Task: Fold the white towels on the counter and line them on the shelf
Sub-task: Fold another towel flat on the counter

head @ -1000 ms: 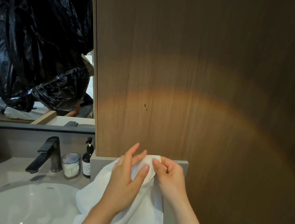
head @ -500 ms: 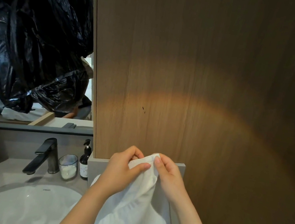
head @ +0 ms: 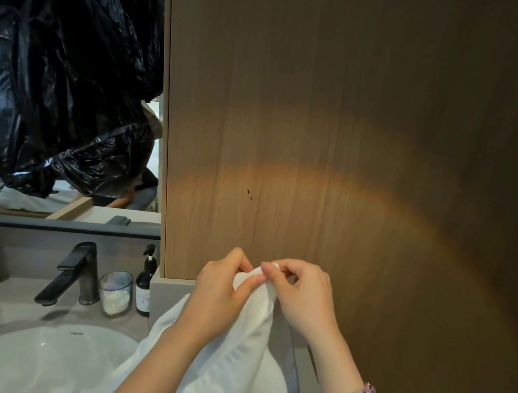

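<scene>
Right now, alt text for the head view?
The left hand and right hand pinch the top of a white towel hanging before a wood panel. A sink, faucet, glass and bottle sit at left.

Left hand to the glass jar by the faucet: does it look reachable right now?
Probably not yet: the left hand pinches the white towel, and the dark pump bottle stands between it and the glass jar. Freed of the towel, it looks near enough.
</scene>
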`<state>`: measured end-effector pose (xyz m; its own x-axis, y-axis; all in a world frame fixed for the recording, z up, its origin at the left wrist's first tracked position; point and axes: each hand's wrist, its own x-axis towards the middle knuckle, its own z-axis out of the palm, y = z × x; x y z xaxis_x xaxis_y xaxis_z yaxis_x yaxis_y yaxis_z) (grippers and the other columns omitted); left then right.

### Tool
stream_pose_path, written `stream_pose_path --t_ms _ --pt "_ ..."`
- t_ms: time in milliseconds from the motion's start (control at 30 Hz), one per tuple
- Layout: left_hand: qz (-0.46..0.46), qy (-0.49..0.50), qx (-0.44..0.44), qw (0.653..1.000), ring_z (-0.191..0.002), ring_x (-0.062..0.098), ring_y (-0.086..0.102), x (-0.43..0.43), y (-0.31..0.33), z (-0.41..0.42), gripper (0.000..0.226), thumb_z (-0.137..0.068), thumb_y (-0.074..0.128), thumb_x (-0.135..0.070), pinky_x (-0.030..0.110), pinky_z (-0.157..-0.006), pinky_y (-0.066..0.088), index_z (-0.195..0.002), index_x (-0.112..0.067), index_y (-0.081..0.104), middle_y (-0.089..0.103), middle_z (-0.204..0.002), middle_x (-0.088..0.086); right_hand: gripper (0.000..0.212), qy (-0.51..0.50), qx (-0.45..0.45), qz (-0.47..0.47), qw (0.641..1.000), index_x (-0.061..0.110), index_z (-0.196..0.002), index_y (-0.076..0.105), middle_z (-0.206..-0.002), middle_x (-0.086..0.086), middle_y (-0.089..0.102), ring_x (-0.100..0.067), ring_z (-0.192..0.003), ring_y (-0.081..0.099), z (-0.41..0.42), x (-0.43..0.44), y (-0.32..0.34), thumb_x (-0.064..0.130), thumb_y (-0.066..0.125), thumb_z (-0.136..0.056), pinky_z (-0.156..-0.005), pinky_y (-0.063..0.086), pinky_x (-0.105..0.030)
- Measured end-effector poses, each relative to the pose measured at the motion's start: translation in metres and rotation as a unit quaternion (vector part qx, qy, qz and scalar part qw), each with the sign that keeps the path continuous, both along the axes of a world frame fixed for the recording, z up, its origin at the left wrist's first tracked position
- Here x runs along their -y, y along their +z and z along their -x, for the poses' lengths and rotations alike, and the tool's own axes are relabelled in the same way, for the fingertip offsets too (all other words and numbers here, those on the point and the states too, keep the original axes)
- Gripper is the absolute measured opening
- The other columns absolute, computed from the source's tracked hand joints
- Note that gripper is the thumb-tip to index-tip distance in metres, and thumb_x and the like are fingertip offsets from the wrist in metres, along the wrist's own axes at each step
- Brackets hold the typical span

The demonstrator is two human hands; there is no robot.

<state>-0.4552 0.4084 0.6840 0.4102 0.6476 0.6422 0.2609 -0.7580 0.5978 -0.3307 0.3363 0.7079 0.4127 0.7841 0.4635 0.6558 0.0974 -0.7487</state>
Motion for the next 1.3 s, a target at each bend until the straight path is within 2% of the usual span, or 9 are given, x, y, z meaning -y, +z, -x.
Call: stream_pose_path --t_ms 100,200,300,400,600,767,933,1133,1300 --pt "0.003 -0.011 0.017 1.000 -0.059 0.004 0.048 0.000 0.001 0.000 0.030 -0.085 0.066 -0.026 0.016 -0.054 0.032 -0.085 -0.038 0.039 0.047 -0.059 -0.012 0.028 -0.014 -0.010 0.021 1.000 0.012 -0.080 0.075 -0.077 -0.002 0.071 -0.009 -0.072 0.061 -0.001 -0.002 0.004 0.033 0.061 -0.089 -0.069 0.047 -0.025" --pt "-0.012 -0.010 0.014 1.000 -0.061 0.006 0.048 -0.001 -0.004 -0.001 0.034 -0.086 0.066 -0.023 0.015 -0.057 0.032 -0.086 -0.037 0.036 0.047 -0.061 -0.013 0.036 -0.017 -0.023 0.072 0.997 -0.001 -0.082 0.070 -0.065 -0.015 0.067 -0.015 -0.056 0.059 -0.002 -0.002 0.010 0.030 0.055 -0.093 -0.068 0.048 -0.027" --pt "-0.053 0.003 0.013 0.998 -0.064 -0.001 0.048 -0.001 -0.008 -0.004 0.028 -0.087 0.059 -0.028 0.015 -0.062 0.029 -0.077 -0.039 0.035 0.045 -0.062 -0.018 0.035 -0.011 -0.072 0.103 0.992 -0.002 -0.090 0.064 -0.061 -0.011 0.066 -0.009 -0.047 0.062 0.001 -0.003 0.011 0.028 0.047 -0.097 -0.065 0.049 -0.023" --pt "-0.075 0.010 0.007 0.997 -0.070 -0.008 0.049 -0.005 -0.009 -0.004 0.021 -0.083 0.056 -0.040 0.017 -0.067 0.032 -0.074 -0.040 0.037 0.047 -0.065 -0.022 0.028 -0.002 -0.108 0.057 0.992 0.011 -0.083 0.061 -0.065 -0.006 0.067 -0.016 -0.066 0.066 0.004 -0.007 0.005 0.028 0.044 -0.098 -0.074 0.050 -0.031" --pt "-0.040 -0.004 -0.033 0.999 -0.073 0.003 0.050 -0.012 -0.020 0.000 0.023 -0.070 0.051 -0.059 0.012 -0.060 0.032 -0.064 -0.039 0.042 0.049 -0.065 -0.014 0.028 0.003 -0.134 -0.018 0.991 0.008 -0.078 0.061 -0.061 -0.004 0.062 -0.015 -0.064 0.058 -0.003 -0.009 -0.007 0.023 0.047 -0.097 -0.071 0.046 -0.029" --pt "-0.016 -0.013 -0.136 0.990 -0.062 0.010 0.042 -0.007 -0.025 0.001 0.041 -0.073 0.041 -0.064 0.027 -0.064 0.033 -0.050 -0.031 0.035 0.040 -0.065 -0.009 0.031 0.006 -0.167 -0.055 0.984 0.019 -0.068 0.054 -0.048 0.007 0.051 -0.004 -0.051 0.048 -0.011 -0.014 -0.018 0.023 0.046 -0.097 -0.063 0.041 -0.026" --pt "-0.008 0.017 -0.290 0.957 -0.081 0.011 0.037 0.000 -0.034 0.003 0.039 -0.088 0.053 -0.049 0.026 -0.076 0.023 -0.061 -0.024 0.039 0.041 -0.088 -0.009 0.034 0.006 -0.170 -0.104 0.980 0.019 -0.063 0.050 -0.049 0.005 0.049 -0.003 -0.048 0.044 -0.013 -0.017 -0.022 0.019 0.047 -0.097 -0.057 0.038 -0.019" --pt "0.137 -0.014 -0.224 0.965 -0.088 0.010 0.052 -0.010 -0.035 0.016 0.039 -0.084 0.057 -0.051 0.030 -0.087 0.038 -0.066 -0.017 0.062 0.049 -0.089 -0.012 0.033 -0.049 -0.154 -0.112 0.980 0.022 -0.063 0.049 -0.060 0.005 0.050 -0.010 -0.058 0.044 -0.024 -0.020 -0.035 0.023 0.048 -0.096 -0.055 0.035 -0.017" --pt "0.186 -0.019 -0.138 0.973 -0.068 0.003 0.047 -0.016 -0.019 0.027 0.032 -0.083 0.069 -0.036 0.013 -0.061 0.031 -0.057 -0.020 0.061 0.046 -0.079 -0.007 0.022 -0.061 -0.139 -0.118 0.981 0.004 -0.080 0.058 -0.072 0.000 0.056 -0.010 -0.067 0.049 -0.028 -0.018 -0.039 0.015 0.048 -0.096 -0.059 0.037 -0.010"
